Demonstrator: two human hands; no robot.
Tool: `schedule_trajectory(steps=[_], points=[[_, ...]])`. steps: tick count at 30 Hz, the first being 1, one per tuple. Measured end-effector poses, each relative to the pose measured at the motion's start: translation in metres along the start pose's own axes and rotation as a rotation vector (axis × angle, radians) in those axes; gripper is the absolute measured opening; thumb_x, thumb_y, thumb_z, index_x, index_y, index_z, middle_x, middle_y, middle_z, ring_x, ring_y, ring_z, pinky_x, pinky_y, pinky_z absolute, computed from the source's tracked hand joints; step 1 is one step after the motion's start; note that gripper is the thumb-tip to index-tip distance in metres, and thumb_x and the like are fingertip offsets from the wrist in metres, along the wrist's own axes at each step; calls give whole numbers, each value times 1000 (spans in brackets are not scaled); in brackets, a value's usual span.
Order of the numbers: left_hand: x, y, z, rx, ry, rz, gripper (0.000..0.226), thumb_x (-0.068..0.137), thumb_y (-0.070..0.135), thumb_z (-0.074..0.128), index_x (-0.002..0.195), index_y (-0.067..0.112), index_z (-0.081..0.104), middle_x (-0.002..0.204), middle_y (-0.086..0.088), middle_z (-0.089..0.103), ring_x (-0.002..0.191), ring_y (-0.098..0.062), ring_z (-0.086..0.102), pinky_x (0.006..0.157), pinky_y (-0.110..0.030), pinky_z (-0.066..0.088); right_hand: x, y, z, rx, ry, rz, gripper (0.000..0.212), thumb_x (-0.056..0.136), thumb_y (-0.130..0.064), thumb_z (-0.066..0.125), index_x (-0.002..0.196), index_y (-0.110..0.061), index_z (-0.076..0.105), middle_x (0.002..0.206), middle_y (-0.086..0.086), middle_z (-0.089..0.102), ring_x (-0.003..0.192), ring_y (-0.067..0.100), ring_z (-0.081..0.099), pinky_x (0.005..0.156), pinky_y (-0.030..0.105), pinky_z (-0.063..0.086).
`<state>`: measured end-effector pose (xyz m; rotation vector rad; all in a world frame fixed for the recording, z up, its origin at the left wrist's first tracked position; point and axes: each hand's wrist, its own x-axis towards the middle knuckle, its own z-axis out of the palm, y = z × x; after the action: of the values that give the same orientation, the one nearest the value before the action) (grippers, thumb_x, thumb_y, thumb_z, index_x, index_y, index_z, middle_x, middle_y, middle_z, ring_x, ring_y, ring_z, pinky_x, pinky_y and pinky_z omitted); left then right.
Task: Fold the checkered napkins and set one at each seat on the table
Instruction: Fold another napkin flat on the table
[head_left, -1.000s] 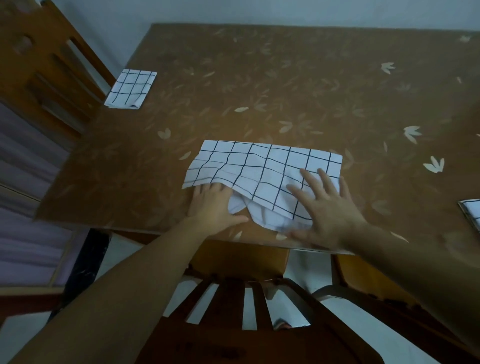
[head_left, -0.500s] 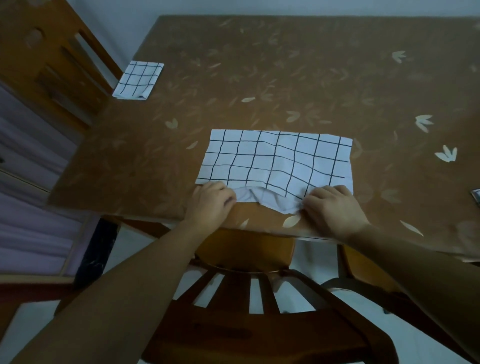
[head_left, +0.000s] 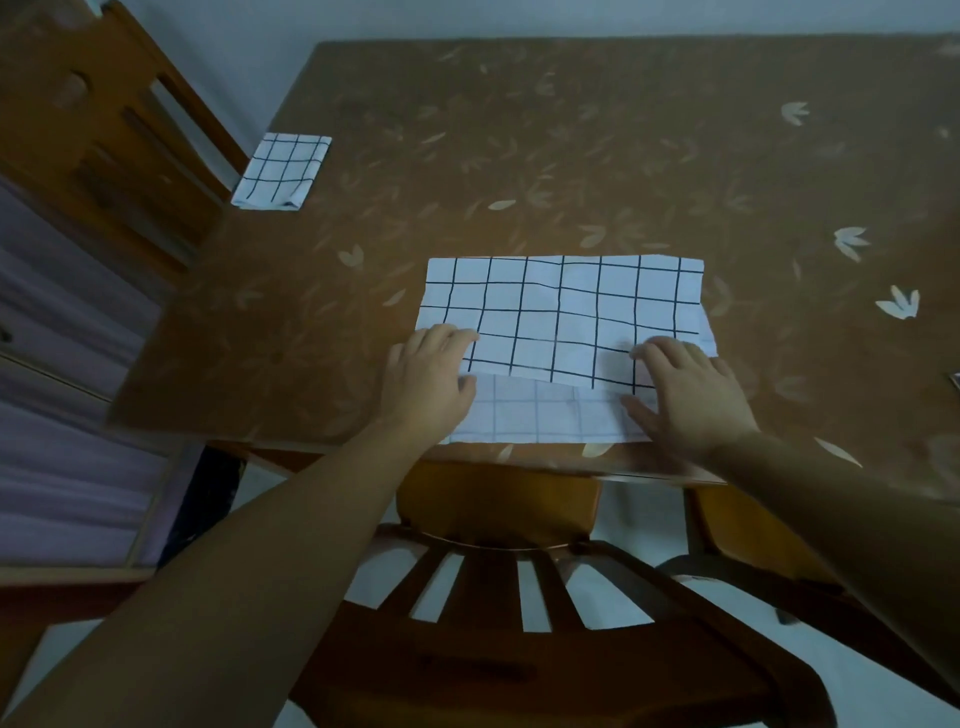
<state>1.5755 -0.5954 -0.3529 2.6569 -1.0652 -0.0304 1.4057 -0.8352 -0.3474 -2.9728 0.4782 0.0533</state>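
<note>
I am in the folding step: my left hand (head_left: 428, 382) and right hand (head_left: 688, 392) lie flat, grip released, on the checkered napkin (head_left: 561, 312) at the near tabletop (head_left: 571, 156) edge. Next I should align the edges.

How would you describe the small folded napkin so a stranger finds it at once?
Look at the brown table, then its far left edge beside the wooden chair. The folded napkin lies there, small and untouched, unlike the large napkin under both hands.
</note>
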Motion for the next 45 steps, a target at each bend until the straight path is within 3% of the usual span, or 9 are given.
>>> schedule_trajectory(steps=[4, 10, 15, 19, 24, 26, 29, 39, 45], points=[[17, 0, 20, 1, -125, -54, 39, 95, 36, 54, 132, 23, 56, 134, 4, 57, 124, -20, 49, 100, -37, 36, 12, 4, 10, 6, -89, 62, 57, 93, -50, 47, 143, -25, 37, 149, -4, 40, 136, 20, 36, 105, 42, 31], [19, 2, 26, -78, 6, -64, 23, 94, 33, 59, 109, 22, 73, 108, 2, 71, 102, -20, 60, 88, -38, 45, 19, 12, 14, -15, -40, 9, 40, 94, -47, 49, 124, -24, 59, 133, 0, 57, 119, 24, 53, 96, 39, 35], [23, 11, 15, -182, 74, -95, 14, 88, 24, 68, 98, 21, 76, 99, 2, 74, 95, -19, 62, 87, -38, 46, 23, -4, 9, 46, 14, -45, 62, 87, -56, 55, 135, -18, 48, 134, 4, 54, 122, 27, 49, 98, 43, 36], [28, 16, 5, -182, 72, -110, 5, 84, 20, 71, 88, 23, 74, 92, 5, 72, 92, -17, 61, 86, -36, 44, 31, -12, 7, -21, -36, -90, 56, 88, -45, 58, 137, -20, 47, 134, 4, 52, 121, 28, 48, 100, 43, 34], [21, 16, -2, -213, 85, -56, 4, 84, 26, 72, 86, 22, 72, 88, 7, 70, 86, -13, 59, 78, -30, 45, 36, -2, 5, -23, 191, -183, 9, 80, -10, 67, 89, -12, 68, 85, 7, 67, 75, 33, 61, 77, 40, 41], [15, 14, -6, -196, 61, 3, 4, 84, 27, 71, 86, 23, 71, 88, 9, 68, 86, -10, 59, 76, -26, 41, 35, 4, -1, 3, 204, -227, 7, 76, -8, 71, 80, -13, 68, 76, 5, 66, 67, 31, 60, 71, 36, 39], [1, 18, -7, -150, -42, 106, 4, 85, 24, 70, 87, 21, 71, 89, 8, 66, 87, -10, 56, 79, -24, 37, 26, 10, -5, 29, 70, -288, 12, 71, -10, 73, 77, -15, 64, 76, 3, 62, 70, 29, 59, 68, 31, 34], [-26, 31, 4, -126, -389, 218, 9, 83, 22, 63, 81, 26, 55, 77, 13, 49, 75, -7, 48, 59, -15, 30, -1, 11, -3, -49, -210, -362, 24, 82, -39, 64, 94, -19, 56, 96, -1, 52, 89, 21, 51, 68, 28, 28], [-30, 26, 11, -145, -419, 201, 11, 84, 32, 64, 82, 22, 59, 80, 8, 55, 78, -10, 51, 67, -24, 38, -6, 14, 1, -8, -195, -373, 40, 84, -48, 62, 114, -21, 58, 109, 1, 54, 98, 21, 52, 75, 30, 39]])
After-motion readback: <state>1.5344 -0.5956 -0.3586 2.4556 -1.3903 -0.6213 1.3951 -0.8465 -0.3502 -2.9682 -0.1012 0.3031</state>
